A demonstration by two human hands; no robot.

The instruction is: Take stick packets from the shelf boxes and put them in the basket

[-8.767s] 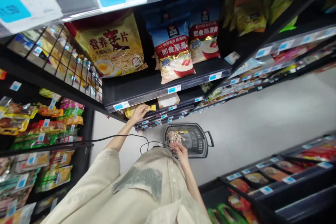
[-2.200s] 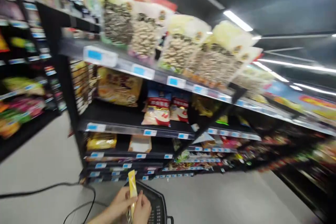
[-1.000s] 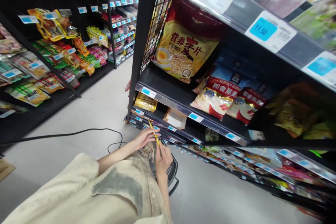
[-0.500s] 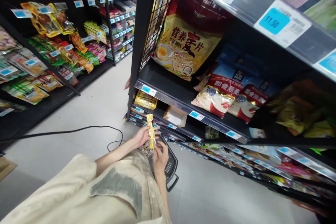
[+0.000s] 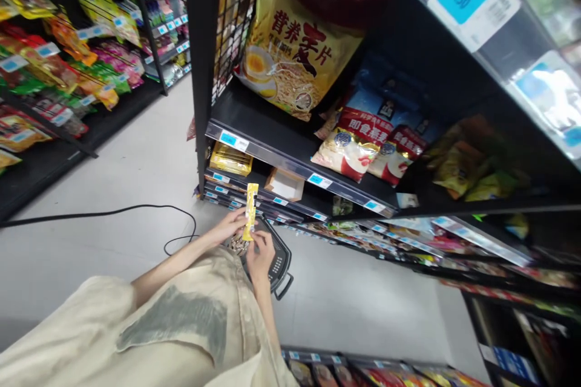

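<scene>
Yellow sachet point(image 5: 250, 210) upright — left hand point(image 5: 229, 228) pinching it | right hand point(image 5: 261, 252) gripping its foot | basket point(image 5: 278, 261) below

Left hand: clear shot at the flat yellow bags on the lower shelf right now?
Likely not yet: the left hand and right hand both hold the slim yellow stick packet. The way to the flat yellow bags itself looks open.

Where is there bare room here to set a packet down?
The shelf board is bare before the big yellow bag, left of the red bags. The grey floor between the racks lies open. The snack rack is packed. The left hand and right hand hold a yellow packet over the basket.
</scene>
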